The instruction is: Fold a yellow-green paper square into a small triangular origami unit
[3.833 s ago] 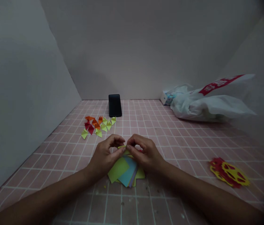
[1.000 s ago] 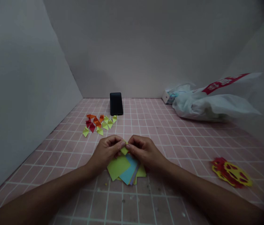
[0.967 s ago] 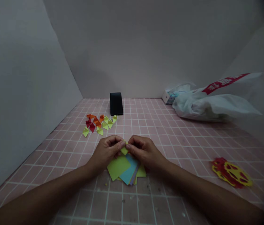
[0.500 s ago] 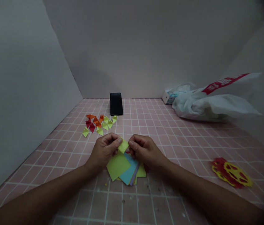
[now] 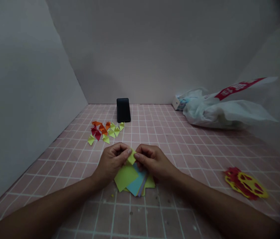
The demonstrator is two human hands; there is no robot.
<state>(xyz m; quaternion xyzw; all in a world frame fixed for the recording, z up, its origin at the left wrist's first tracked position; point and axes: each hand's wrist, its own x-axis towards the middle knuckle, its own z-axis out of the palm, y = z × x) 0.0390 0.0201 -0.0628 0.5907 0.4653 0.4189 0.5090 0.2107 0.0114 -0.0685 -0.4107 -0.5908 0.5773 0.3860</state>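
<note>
My left hand (image 5: 111,161) and my right hand (image 5: 152,160) meet in the middle of the pink tiled surface, both pinching one small folded yellow-green paper piece (image 5: 131,157) between their fingertips. Just under the hands lies a fanned stack of coloured paper squares (image 5: 133,181), yellow-green on top, with blue and purple showing. A cluster of several small folded triangles (image 5: 105,131) in orange, red and yellow-green lies farther back to the left.
A black phone (image 5: 123,110) leans against the back wall. A white plastic bag (image 5: 223,111) with red print lies at the back right, a small box (image 5: 178,103) beside it. A red and yellow paper cutout (image 5: 245,187) lies at the right. Grey walls close in the left and back.
The folded piece was lifted slightly and turned between the fingertips half a second ago, then lowered again toward the stack. The hands stay in nearly the same place.
</note>
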